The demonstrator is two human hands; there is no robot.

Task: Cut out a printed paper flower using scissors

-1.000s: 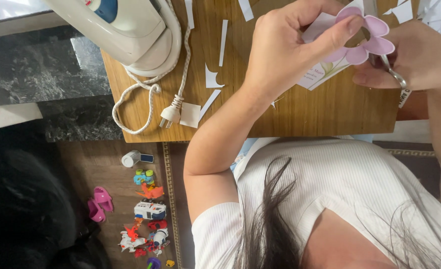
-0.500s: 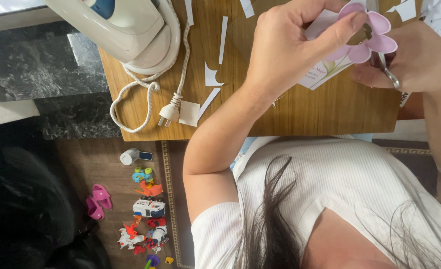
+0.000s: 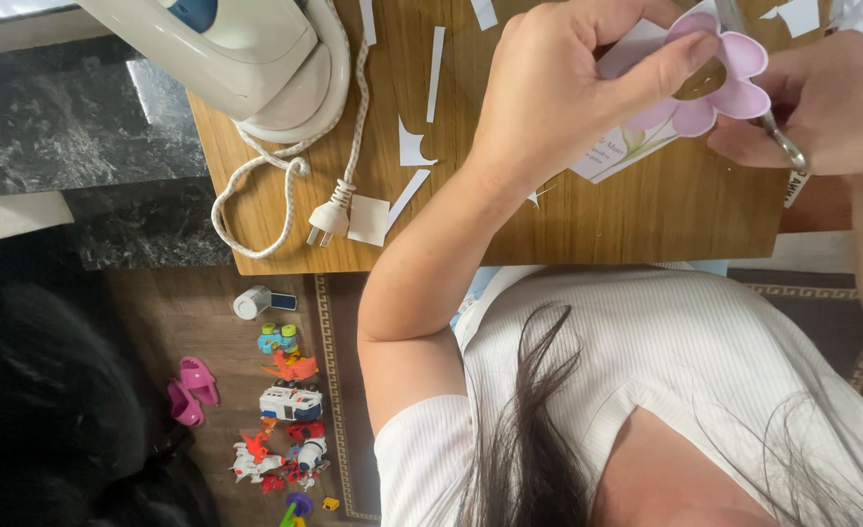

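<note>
My left hand [image 3: 558, 98] reaches across the wooden table [image 3: 597, 224] and pinches a pink flower-shaped paper cutout [image 3: 729, 93] between thumb and fingers. A white printed paper [image 3: 612, 156] hangs from the flower, under my fingers. My right hand [image 3: 826, 98] is at the flower's right edge, closed around a pair of metal scissors [image 3: 781, 139]. Only a short stretch of the scissors shows below the fingers. The blades are hidden behind the flower and the hand.
A white clothes iron [image 3: 246, 59] lies at the table's far left, its cord and plug [image 3: 326, 217] trailing toward the front edge. White paper scraps [image 3: 368, 220] are scattered on the wood. Small toys [image 3: 290, 400] and pink sandals [image 3: 192, 390] lie on the floor below.
The pink flower has turned slightly in my left hand. Both hands stay together at the same spot over the table.
</note>
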